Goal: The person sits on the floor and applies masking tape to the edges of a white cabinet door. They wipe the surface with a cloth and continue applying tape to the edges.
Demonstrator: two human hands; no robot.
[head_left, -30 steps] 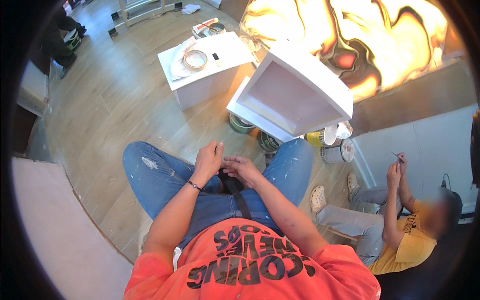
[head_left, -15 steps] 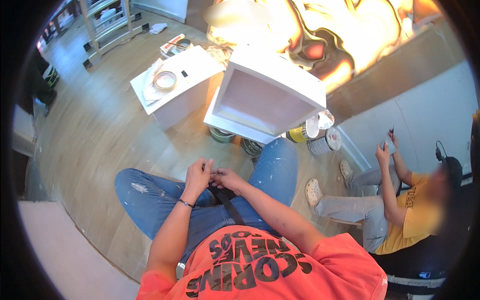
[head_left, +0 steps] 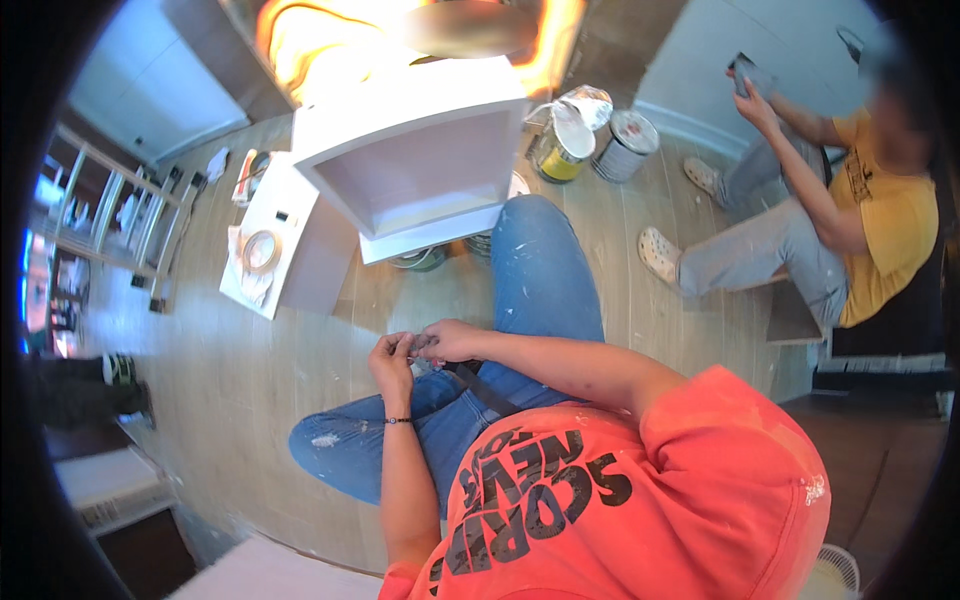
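Observation:
My left hand (head_left: 393,362) and my right hand (head_left: 450,341) meet above my lap, fingertips pinched together. Whatever sits between them is too small to make out; it looks greyish. Beneath my right hand a dark strap (head_left: 487,388) runs across my jeans (head_left: 548,265), which are spotted with white. In front of my knees stands a white open-fronted box (head_left: 425,185), like a drawer or cabinet body, raised on dark green cans (head_left: 422,260). Neither hand touches it.
A white unit (head_left: 300,235) carries a roll of tape (head_left: 262,251). Paint cans (head_left: 567,150) stand beyond my right knee. At right a seated person in a yellow shirt (head_left: 885,240) holds a flat grey thing (head_left: 752,75). A pale ladder-like frame (head_left: 125,205) stands far left.
My view has swung right, so the white box and unit sit further left. My hands stay together in my lap. The other person still holds up the flat thing.

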